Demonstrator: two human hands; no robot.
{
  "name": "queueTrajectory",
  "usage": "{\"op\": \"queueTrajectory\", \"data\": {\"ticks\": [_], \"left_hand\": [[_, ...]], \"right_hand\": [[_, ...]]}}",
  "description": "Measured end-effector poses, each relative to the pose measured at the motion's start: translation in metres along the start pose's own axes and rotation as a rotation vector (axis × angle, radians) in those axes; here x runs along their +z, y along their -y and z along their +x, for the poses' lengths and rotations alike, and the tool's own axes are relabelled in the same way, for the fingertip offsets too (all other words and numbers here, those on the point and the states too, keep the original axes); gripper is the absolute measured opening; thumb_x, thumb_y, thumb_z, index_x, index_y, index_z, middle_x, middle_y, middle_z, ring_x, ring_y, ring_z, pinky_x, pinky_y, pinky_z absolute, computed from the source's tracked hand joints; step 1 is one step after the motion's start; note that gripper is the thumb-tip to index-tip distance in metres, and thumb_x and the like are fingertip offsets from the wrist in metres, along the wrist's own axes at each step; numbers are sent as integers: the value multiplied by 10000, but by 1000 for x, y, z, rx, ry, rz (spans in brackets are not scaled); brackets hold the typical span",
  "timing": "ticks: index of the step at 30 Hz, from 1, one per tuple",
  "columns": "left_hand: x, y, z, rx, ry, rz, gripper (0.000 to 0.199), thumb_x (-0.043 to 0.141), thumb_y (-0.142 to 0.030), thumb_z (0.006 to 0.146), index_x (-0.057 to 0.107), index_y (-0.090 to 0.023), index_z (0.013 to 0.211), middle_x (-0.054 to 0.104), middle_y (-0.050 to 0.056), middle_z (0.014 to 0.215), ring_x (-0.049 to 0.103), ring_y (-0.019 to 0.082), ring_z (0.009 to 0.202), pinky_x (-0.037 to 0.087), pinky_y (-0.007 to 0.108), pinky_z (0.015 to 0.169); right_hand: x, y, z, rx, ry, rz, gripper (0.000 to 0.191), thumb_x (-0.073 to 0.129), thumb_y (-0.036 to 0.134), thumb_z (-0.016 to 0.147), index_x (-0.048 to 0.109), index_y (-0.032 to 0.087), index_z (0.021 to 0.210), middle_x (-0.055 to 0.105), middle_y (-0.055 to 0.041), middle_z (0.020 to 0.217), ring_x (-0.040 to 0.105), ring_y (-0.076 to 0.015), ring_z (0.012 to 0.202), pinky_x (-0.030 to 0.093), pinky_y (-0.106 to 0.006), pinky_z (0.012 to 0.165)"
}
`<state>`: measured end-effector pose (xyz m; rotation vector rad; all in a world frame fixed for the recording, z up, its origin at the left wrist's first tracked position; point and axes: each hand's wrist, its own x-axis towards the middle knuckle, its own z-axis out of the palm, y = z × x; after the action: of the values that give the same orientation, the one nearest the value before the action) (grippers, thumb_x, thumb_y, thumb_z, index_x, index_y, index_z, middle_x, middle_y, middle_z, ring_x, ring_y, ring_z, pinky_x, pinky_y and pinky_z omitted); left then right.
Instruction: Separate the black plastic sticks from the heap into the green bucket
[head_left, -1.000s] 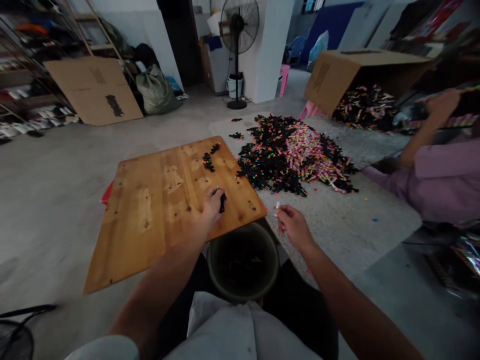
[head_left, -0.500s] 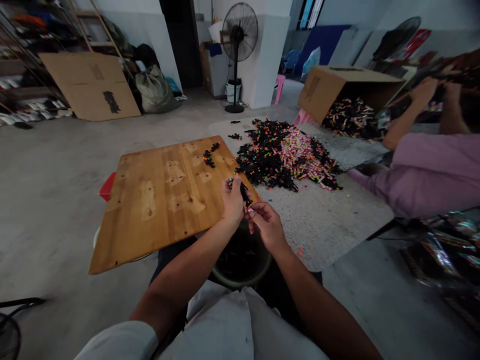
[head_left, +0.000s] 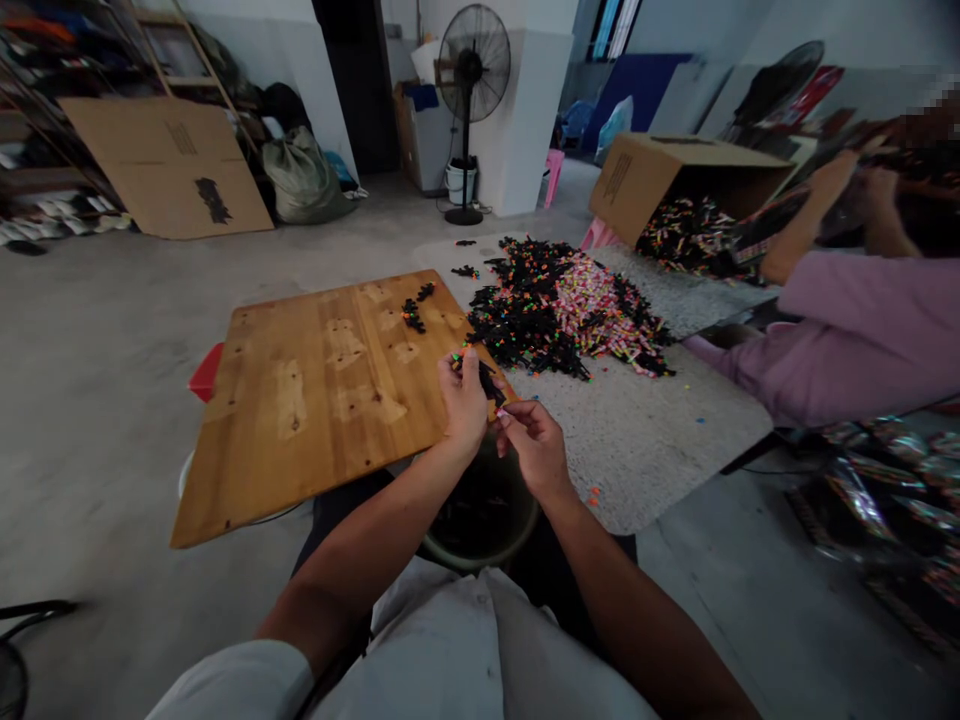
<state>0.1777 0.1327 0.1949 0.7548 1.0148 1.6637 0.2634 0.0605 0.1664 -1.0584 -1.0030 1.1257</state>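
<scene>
My left hand (head_left: 465, 405) is closed around a small black plastic toy piece (head_left: 491, 386), held over the near right corner of the wooden board (head_left: 315, 380). Green and orange bits show by the fingers. At the lower end of the black piece, my right hand (head_left: 538, 455) pinches a tiny pinkish piece (head_left: 502, 412) between thumb and forefinger. Whether the two pieces touch is too small to tell. Below both hands stands a round tub (head_left: 487, 560) with a dark inside, between the legs. A few black toy pieces (head_left: 412, 315) lie on the board's far right part.
A big heap of black pieces (head_left: 517, 310) and pink-and-yellow pieces (head_left: 589, 300) lies on the grey table (head_left: 630, 450). A tipped cardboard box (head_left: 637, 185) spills more behind it. At right another person in purple (head_left: 862, 330) handles a package. A standing fan (head_left: 469, 110) is farther back.
The whole view has shifted slightly. My hands keep nearly the same hold, the right fingertips still at the black piece's lower end. The other person's hands have moved a little, with a package now showing.
</scene>
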Motion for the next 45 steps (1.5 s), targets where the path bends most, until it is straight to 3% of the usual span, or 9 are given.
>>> {"op": "queueTrajectory", "data": {"ticks": [7, 16, 30, 37, 45], "left_hand": [[-1, -2, -1, 87, 17, 22, 355, 623, -541, 975, 437, -255, 1075, 564, -53, 747, 572, 102, 508, 453, 227, 497], [-3, 10, 3, -51, -62, -18, 351, 618, -542, 960, 452, -246, 1050, 612, -29, 827, 576, 95, 538, 423, 212, 494], [-7, 15, 9, -98, -90, -107, 367, 655, -525, 922, 441, -250, 1038, 619, -43, 818, 593, 87, 545, 397, 204, 497], [-8, 13, 3, -19, -43, -66, 364, 644, -526, 945, 438, -254, 1070, 617, -38, 817, 574, 91, 517, 414, 213, 482], [-8, 3, -2, 106, -4, 6, 345, 625, -520, 976, 434, -247, 1065, 593, -61, 752, 578, 96, 489, 459, 216, 476]], "right_hand": [[4, -7, -5, -44, -93, -57, 316, 765, 498, 852, 651, 238, 992, 724, -11, 788, 638, -154, 561, 567, -317, 550], [-1, -29, -6, -146, -107, -202, 258, 697, 482, 929, 680, 273, 1078, 743, -63, 983, 724, -228, 845, 634, -399, 766], [-3, -39, -8, -236, -68, -295, 178, 673, 405, 956, 694, 294, 1093, 724, -73, 1068, 718, -257, 991, 627, -431, 888], [-3, -38, -8, -148, -80, -250, 222, 689, 452, 947, 688, 271, 1076, 742, -58, 993, 734, -221, 881, 640, -407, 852], [4, -24, -10, -98, -99, -94, 308, 730, 477, 912, 693, 211, 1064, 786, -50, 915, 736, -183, 651, 636, -333, 632]]}}
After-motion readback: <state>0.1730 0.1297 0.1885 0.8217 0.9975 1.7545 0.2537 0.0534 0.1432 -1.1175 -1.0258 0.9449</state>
